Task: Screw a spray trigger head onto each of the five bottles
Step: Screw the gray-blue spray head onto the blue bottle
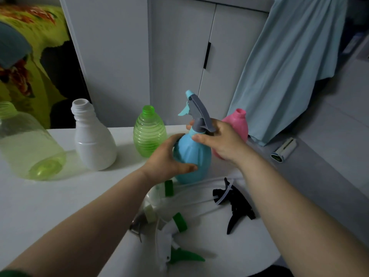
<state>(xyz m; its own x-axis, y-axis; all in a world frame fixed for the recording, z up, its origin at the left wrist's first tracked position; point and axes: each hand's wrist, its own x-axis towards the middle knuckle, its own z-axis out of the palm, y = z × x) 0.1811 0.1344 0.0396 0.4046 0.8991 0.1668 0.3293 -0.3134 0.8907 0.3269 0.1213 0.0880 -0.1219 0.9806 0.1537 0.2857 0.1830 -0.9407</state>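
Observation:
A blue bottle (192, 156) stands on the white table (60, 206) with a grey and blue trigger head (196, 112) on its neck. My left hand (169, 156) grips the bottle's body from the left. My right hand (221, 140) wraps the grey collar of the trigger head. Behind stand open-necked bottles: a pink one (238, 124) partly hidden by my right hand, a ribbed green one (148, 132), a white one (92, 140) and a large clear green one (30, 146) at the far left. Loose heads lie in front: black (235, 206), white-green (175, 242), and others (157, 198) with tubes.
White cupboard doors (179, 56) rise behind the table. A light blue cloth (289, 66) hangs at the right, over a grey surface holding a small white clip-like item (283, 149). A floral green fabric (30, 56) is at the far left.

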